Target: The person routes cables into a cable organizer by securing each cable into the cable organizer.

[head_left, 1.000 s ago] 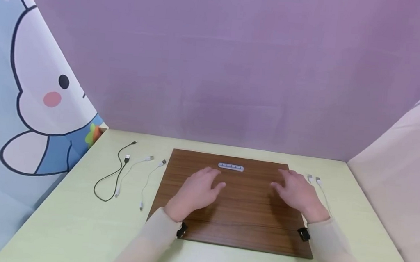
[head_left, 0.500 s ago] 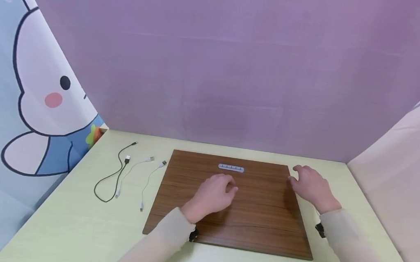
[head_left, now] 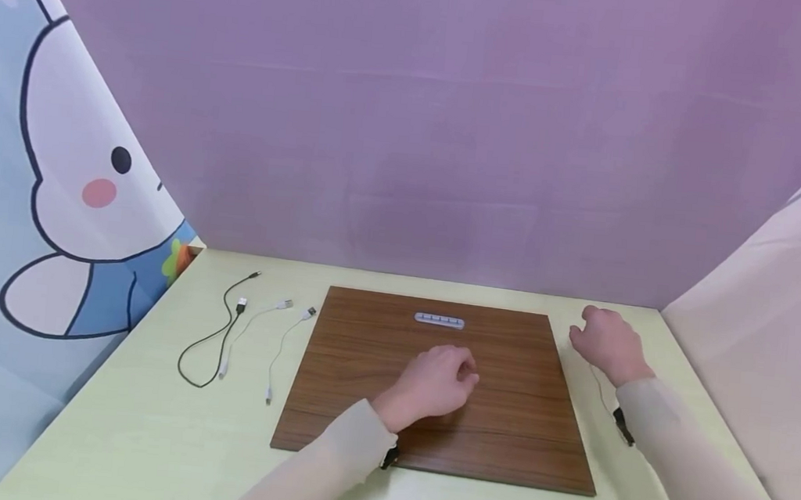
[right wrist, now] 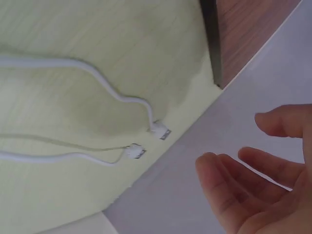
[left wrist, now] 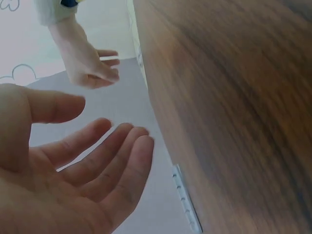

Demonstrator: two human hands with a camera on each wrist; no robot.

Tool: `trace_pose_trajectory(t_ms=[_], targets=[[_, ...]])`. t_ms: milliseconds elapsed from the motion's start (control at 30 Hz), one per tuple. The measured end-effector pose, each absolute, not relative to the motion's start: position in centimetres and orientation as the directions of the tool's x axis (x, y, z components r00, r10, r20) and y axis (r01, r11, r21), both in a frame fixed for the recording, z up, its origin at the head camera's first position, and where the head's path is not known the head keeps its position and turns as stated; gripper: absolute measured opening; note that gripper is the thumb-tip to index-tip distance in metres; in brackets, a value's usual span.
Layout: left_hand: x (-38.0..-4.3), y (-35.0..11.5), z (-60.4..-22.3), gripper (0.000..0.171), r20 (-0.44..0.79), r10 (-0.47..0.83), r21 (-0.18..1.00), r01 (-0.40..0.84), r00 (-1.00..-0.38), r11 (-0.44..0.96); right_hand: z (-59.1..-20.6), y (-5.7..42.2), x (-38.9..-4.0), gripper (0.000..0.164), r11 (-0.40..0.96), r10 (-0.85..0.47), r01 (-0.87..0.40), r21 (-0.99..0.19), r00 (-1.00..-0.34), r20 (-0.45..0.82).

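Note:
My left hand [head_left: 432,382] hovers over the brown wood-grain board [head_left: 521,424] with relaxed, slightly bent fingers; the left wrist view shows nothing in its palm. Beyond the board's right edge, my right hand [head_left: 608,345] hangs above two white USB cables. In the right wrist view, one cable's USB plug [right wrist: 159,130] and the other's plug [right wrist: 135,151] lie on the table, apart from the loosely bent fingers [right wrist: 224,190]. The right hand hides both plugs in the head view. A pale slotted strip, apparently a cable clip [head_left: 440,321], sits near the board's far edge.
Left of the board lie a black USB cable [head_left: 241,307] and two short white cables, one with its plug [head_left: 285,304] and another with its plug [head_left: 307,314] toward the back. A purple cloth [head_left: 452,128] hangs behind the pale table [head_left: 113,408]; printed cloths flank it.
Both hands have moved right: the left one farther over the board, the right one from above the board to over the white cables. The cables on the left and the strip have stayed put.

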State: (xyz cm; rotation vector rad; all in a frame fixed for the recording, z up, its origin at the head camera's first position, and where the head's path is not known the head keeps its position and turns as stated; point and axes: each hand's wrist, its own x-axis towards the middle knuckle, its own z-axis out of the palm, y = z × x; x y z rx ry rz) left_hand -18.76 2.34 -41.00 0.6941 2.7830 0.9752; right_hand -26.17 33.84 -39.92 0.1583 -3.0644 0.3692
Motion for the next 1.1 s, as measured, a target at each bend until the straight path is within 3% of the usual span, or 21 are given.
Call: trace_pose_trajectory(t_ms=[200,500,1100], targets=[[-18.8,3.5,-41.2,0.023,-0.002,0.471,0.638,0.362,-0.882,0.679,-40.1,34.9,-27.2,0.033,0.969,-0.061,-0.057,-0.240,-0.998,-0.007],[-19.5,5.2,-41.9,0.019,-0.045,0.483,0.767,0.279,-0.874,0.577,-40.7,35.4,-28.1,0.024,0.974,-0.018,0.012,-0.225,-0.991,-0.131],[-19.4,6.5,-42.3,0.016,-0.063,0.495,0.784,0.264,-0.867,0.562,-42.3,36.9,-29.4,0.017,0.942,0.039,0.115,-0.315,-0.971,-0.238]])
